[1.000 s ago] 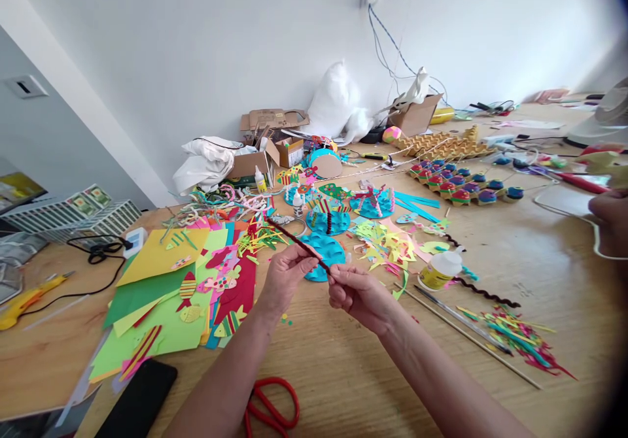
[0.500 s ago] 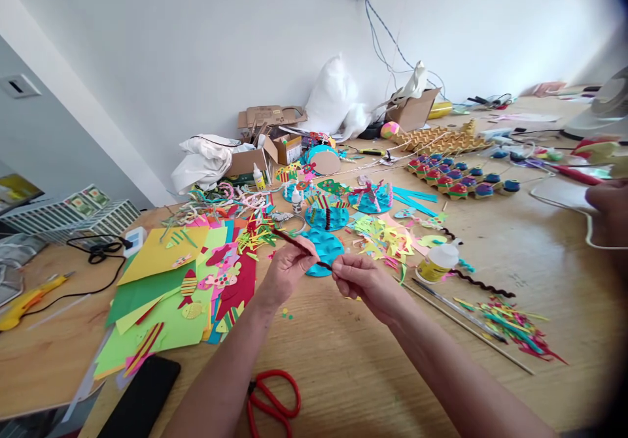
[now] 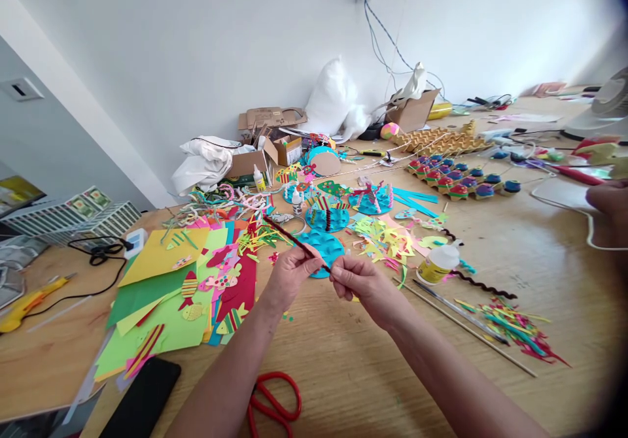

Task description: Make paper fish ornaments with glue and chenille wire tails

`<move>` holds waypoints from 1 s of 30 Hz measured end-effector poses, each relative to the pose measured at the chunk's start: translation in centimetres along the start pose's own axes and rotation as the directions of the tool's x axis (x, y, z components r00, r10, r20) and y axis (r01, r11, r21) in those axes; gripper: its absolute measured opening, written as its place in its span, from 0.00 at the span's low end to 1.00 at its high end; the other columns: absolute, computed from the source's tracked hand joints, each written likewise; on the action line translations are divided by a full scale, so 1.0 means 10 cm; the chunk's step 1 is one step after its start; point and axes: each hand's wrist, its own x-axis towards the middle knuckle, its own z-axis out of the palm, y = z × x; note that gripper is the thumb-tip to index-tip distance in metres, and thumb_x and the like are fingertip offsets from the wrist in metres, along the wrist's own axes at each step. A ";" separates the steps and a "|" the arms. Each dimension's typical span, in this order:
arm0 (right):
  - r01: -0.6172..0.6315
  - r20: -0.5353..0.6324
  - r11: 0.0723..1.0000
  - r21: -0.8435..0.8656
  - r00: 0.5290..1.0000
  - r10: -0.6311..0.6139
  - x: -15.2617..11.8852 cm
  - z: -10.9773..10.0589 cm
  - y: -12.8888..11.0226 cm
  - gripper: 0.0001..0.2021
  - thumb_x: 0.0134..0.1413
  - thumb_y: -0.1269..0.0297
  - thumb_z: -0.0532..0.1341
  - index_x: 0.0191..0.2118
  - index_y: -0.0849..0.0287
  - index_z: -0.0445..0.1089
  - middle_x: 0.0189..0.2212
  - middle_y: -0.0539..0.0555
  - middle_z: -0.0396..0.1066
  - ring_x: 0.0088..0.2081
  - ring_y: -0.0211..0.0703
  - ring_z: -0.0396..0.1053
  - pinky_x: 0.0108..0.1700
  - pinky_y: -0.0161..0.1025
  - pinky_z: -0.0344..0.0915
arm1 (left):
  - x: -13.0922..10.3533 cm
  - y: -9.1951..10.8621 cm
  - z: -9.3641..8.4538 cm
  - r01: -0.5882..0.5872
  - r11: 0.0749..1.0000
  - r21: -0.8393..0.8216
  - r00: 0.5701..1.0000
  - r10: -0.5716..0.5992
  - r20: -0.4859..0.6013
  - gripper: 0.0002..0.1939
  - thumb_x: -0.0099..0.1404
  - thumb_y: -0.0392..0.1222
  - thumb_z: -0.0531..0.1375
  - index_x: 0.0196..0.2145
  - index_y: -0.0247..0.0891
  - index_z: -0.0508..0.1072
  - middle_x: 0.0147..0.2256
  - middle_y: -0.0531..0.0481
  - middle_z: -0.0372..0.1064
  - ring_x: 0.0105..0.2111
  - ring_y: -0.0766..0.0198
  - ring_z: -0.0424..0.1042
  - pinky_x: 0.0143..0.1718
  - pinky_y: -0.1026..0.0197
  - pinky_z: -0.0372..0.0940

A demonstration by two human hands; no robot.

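Observation:
A dark brown pipe cleaner [image 3: 287,233] stretches between my two hands over the middle of the table. My left hand [image 3: 293,273] is closed, pinching it partway along, and its free length points up and to the left. With thumb and fingertips, my right hand [image 3: 357,281] grips the lower end. Just behind the hands lies a blue painted disc [image 3: 324,245] with a bumpy surface. Farther back, another blue disc [image 3: 314,219] carries a striped paper fish [image 3: 328,204] on a dark twisted stem.
Coloured paper sheets [image 3: 161,307] and paper fish spread on the left, near a black phone [image 3: 142,399]. Red-handled scissors [image 3: 275,402] lie in front. To the right are a glue bottle [image 3: 438,265], a wooden stick [image 3: 490,340], paper strips [image 3: 520,327] and another person's hand [image 3: 608,206].
The pipe cleaner's free end now reaches farther up and left beyond my left hand, and looks straighter. Both hands stay nearly in place.

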 end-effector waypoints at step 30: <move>0.324 -0.194 0.658 -0.680 0.786 -0.587 0.13 0.00 0.28 0.04 0.48 0.65 0.60 0.25 0.53 0.69 0.23 0.51 0.70 0.29 0.43 0.65 0.33 0.38 0.58 | 0.03 -0.22 0.12 0.201 0.900 -0.387 0.957 -0.265 -0.120 0.13 0.43 0.45 0.68 0.22 0.34 0.70 0.18 0.56 0.64 0.20 0.72 0.61 0.24 0.68 0.56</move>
